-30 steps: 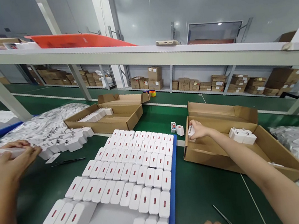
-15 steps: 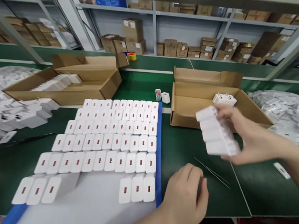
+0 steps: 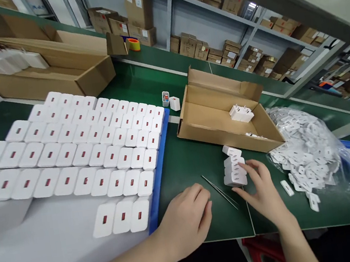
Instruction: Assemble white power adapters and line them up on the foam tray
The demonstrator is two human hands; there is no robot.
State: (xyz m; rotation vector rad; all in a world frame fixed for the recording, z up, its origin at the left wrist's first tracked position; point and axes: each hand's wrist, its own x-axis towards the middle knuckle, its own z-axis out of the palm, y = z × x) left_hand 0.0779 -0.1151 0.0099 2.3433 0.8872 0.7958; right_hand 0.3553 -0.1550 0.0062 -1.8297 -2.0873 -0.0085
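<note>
My right hand (image 3: 257, 186) has its thumb and fingers around a short row of white USB chargers (image 3: 235, 178) on the green table. The charger at the far end leans away from the others. My left hand (image 3: 187, 216) rests curled beside the tray's blue edge (image 3: 159, 174), with nothing visible in it. Between the hands lie thin metal tweezers (image 3: 220, 192). On the white tray (image 3: 70, 245) stand several rows of white chargers (image 3: 67, 152), their red USB ports facing up.
An open cardboard box (image 3: 217, 107) holding a few chargers stands behind my right hand. To its right, a clear bag (image 3: 311, 151) spills small white parts. Another open box (image 3: 95, 75) holds white pieces at the back left. Two small white housings (image 3: 174, 103) stand between the boxes.
My right hand has brought the row of chargers down to the table in front of the right box. The view has shifted right. My left hand stays curled near the tray edge.
</note>
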